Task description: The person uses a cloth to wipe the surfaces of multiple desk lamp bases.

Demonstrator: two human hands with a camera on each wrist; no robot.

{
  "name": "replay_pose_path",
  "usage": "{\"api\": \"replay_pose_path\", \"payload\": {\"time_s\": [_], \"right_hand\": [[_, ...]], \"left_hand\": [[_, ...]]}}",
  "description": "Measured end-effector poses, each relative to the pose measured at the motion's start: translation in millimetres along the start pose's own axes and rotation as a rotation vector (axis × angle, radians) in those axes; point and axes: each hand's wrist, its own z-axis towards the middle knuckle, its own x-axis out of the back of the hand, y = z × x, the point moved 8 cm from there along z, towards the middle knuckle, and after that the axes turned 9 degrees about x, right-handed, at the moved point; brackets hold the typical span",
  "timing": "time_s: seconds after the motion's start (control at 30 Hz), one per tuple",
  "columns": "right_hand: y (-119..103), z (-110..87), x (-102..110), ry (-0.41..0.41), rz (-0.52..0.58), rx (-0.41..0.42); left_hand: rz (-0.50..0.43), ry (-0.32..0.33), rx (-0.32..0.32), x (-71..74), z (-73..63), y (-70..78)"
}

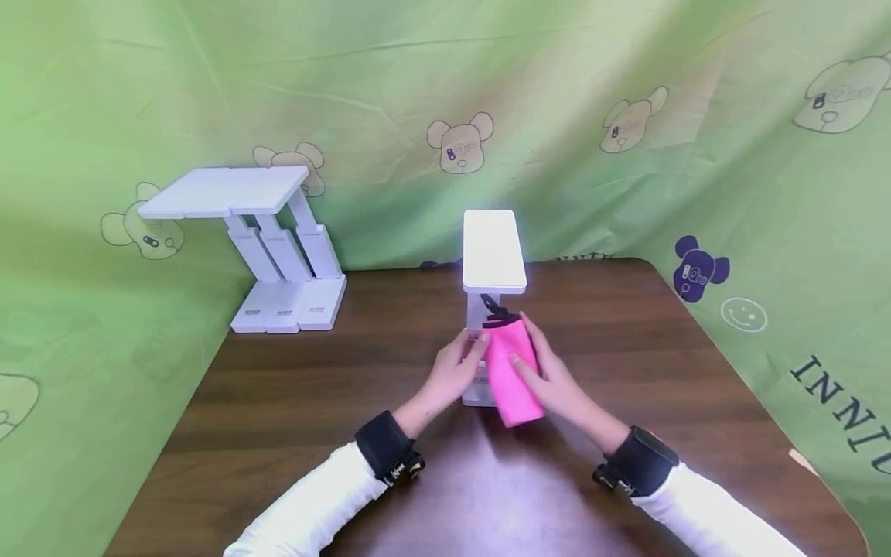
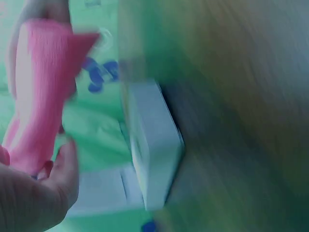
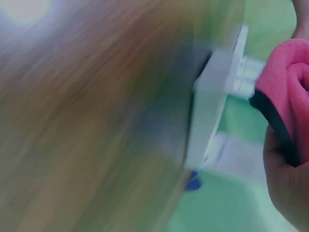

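Note:
A pink fabric pouch with a black band and a black cord at its upper end is held between both hands, tilted, in front of a white folding desk lamp. My left hand pinches its upper left edge. On its right side, my right hand grips the cloth, thumb across the front. The left wrist view has the pink cloth hanging above the left fingers. Soft folds and a dark edge of the pouch appear in the right wrist view. Both wrist views are blurred.
Three similar white lamps stand side by side at the back left of the brown wooden table. Behind the table hangs a green curtain printed with bear heads. The single lamp's base is just behind the pouch.

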Motion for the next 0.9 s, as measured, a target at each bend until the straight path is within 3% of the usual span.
{"api": "replay_pose_path", "payload": {"time_s": [0.1, 0.2, 0.3, 0.47, 0.63, 0.77, 0.9], "right_hand": [[17.3, 4.6, 25.8, 0.080, -0.133, -0.055], [39.2, 15.8, 42.4, 0.092, -0.285, -0.140], [57.8, 32.2, 40.0, 0.019, -0.348, -0.188], [71.3, 53.3, 16.3, -0.100, -0.370, -0.182], [72.7, 58.7, 3.4, -0.133, -0.390, -0.165], [64.5, 48.9, -8.1, -0.241, -0.324, -0.129], [49.0, 24.8, -27.5, -0.426, -0.281, -0.063]], "left_hand": [[0.359, -0.041, -0.112, 4.2, 6.2, -4.0], [0.715, -0.158, -0.191, -2.6, 9.9, -18.2], [0.894, -0.269, -0.211, -12.0, 11.7, -32.4], [0.956, -0.289, -0.200, -20.7, 15.2, -43.9], [0.948, -0.259, -0.233, -24.3, 17.8, -41.8], [0.944, -0.244, -0.253, -23.1, 21.2, -39.8], [0.943, -0.237, -0.253, -20.3, 22.8, -39.0]]}}
